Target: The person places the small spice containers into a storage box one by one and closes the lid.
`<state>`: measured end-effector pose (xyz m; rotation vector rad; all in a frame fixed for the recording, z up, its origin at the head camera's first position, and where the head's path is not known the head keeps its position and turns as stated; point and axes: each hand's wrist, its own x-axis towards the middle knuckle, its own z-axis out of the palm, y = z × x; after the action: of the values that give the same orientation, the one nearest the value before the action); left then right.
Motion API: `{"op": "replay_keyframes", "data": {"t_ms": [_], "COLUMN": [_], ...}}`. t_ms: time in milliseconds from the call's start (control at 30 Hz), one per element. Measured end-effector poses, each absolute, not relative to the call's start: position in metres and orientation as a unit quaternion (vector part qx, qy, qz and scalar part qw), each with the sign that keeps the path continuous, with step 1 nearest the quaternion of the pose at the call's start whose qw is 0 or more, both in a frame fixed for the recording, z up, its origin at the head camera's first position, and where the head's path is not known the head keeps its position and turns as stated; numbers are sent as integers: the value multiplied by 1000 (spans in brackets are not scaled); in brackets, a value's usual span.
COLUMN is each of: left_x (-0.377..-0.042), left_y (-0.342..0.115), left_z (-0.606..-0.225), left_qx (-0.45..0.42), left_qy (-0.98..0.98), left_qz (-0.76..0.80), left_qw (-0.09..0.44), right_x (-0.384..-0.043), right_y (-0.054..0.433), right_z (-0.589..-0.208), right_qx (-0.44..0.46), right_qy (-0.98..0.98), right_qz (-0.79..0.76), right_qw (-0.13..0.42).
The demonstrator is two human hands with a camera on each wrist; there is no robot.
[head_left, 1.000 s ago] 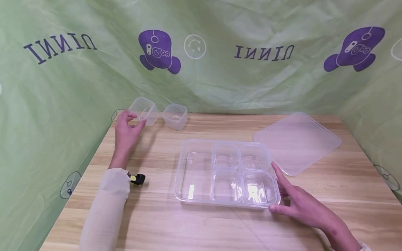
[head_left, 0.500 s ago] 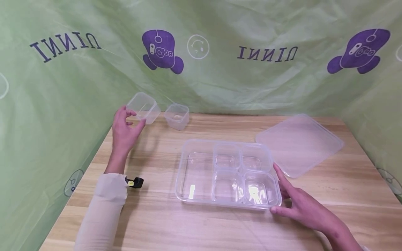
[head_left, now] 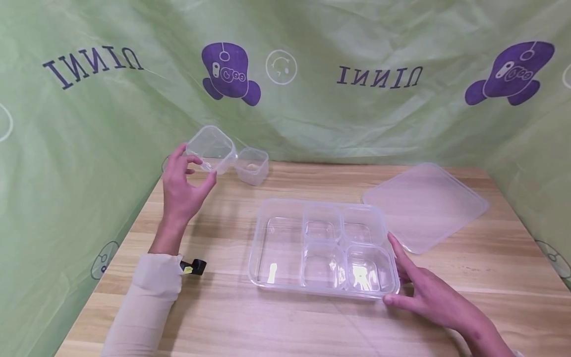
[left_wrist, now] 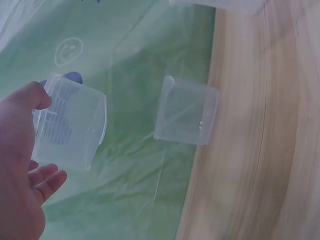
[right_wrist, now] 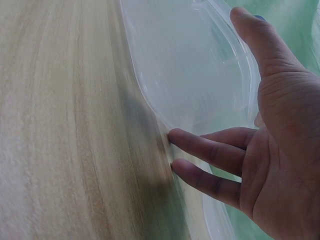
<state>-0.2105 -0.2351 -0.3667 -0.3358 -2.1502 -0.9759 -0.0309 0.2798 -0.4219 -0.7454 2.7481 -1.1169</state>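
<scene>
At the far left corner of the wooden counter (head_left: 232, 322), the left grip (head_left: 182, 191) pinches a small clear container (head_left: 209, 146) between thumb and fingers, holding it raised and tilted with its open top facing my head camera. My left wrist view shows it apart from a second small container (head_left: 252, 169), which stands just beside it at the counter's far edge. On the opposite side, I see the right grip (head_left: 426, 292) with thumb and fingers spread, resting against the right end of a large clear box (head_left: 282, 263), the thumb at its near corner. The box sits flat near the middle of the counter, a wide compartment at left and four smaller square ones at right. A flat translucent lid (head_left: 428, 210) lies behind it to the right. Green fabric (head_left: 308, 129) printed with purple figures and reversed lettering hangs behind the scene, and a small black device (head_left: 197, 267) sits at the pale left sleeve (head_left: 149, 292).
</scene>
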Motion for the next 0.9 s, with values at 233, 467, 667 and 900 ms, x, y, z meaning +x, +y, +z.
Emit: {"op": "replay_keyframes", "data": {"t_ms": [233, 467, 667, 900], "left_x": [-202, -196, -189, -182], "left_y": [-224, -215, -208, -201], "left_z": [-362, -358, -353, -349], "left_qx": [-170, -203, -235, -269], "left_qy": [-831, -824, -815, -813], "left_qz": [-382, -384, -388, -378], "left_qw": [366, 364, 361, 352], "right_x": [-32, -32, -31, -32], "right_y": [279, 280, 280, 279], "right_z": [-422, -425, -424, -424], "right_qx": [-246, -236, -235, -247], "right_qy": [898, 904, 905, 899], "right_qz": [-362, -355, -354, -361], "right_qw": [35, 38, 37, 32]}}
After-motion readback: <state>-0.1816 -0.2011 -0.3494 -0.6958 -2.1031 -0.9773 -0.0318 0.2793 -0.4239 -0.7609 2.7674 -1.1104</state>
